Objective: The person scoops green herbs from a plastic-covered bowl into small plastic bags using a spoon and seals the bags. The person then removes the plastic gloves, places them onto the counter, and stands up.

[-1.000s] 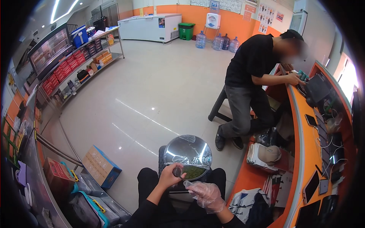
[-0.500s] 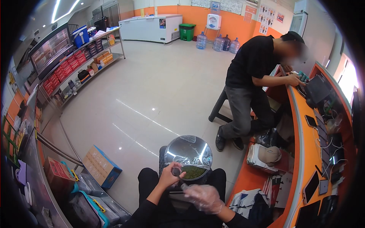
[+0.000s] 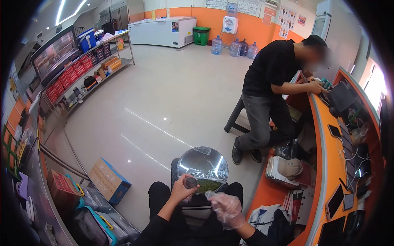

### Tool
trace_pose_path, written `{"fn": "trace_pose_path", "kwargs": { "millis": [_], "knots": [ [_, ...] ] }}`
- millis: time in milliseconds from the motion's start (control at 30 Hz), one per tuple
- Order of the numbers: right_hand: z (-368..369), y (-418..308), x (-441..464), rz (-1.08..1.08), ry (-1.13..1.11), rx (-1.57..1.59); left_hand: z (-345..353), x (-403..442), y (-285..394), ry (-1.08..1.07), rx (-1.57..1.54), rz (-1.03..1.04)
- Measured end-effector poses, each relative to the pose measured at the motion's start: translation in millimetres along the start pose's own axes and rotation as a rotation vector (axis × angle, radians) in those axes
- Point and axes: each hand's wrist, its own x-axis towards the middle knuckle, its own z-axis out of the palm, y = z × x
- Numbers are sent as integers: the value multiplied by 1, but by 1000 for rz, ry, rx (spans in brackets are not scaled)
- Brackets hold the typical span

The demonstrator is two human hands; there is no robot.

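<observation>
In front of me on a dark stool sits a round metal bowl (image 3: pixel 217 158) with clear plastic film over part of it. Green chopped leafy stuff (image 3: pixel 208 185) lies on its near side. My left hand (image 3: pixel 179 191) is bare and closed around a small round dark cup-like piece (image 3: pixel 191 183) at the bowl's near left edge. My right hand (image 3: pixel 228 209) wears a clear plastic glove and hovers just off the near right rim. Its fingers are drawn together; whether something small is between them is too unclear to make out.
A person (image 3: pixel 271 69) in black leans over the orange counter (image 3: pixel 324 143) at right, which bears phones and cables. A cardboard box (image 3: pixel 108 180) stands on the floor at left, near a steel counter (image 3: pixel 37 197). A chest freezer (image 3: pixel 160 33) is at the back.
My right hand has moved right, away from my left hand, and its fingers now point up toward the bowl's rim. The dark piece in my left hand has turned its round face toward me.
</observation>
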Motion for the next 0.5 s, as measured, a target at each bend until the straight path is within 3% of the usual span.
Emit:
{"fn": "trace_pose_path", "kwargs": {
  "millis": [100,200,233,300,500],
  "knots": [
    [-2,0,1,125,148,156,-1,-2,2,-27,31,-37],
    [4,-3,-11,513,366,441,1,-4,1,-2,74,-87],
    [3,-5,-10,520,364,494,2,-3,1,2,77,-29],
    [4,-2,-15,492,324,444,1,0,4,4,88,87],
    [-2,-5,-11,81,108,97,1,0,17,-59,80,-39]
  ]
}}
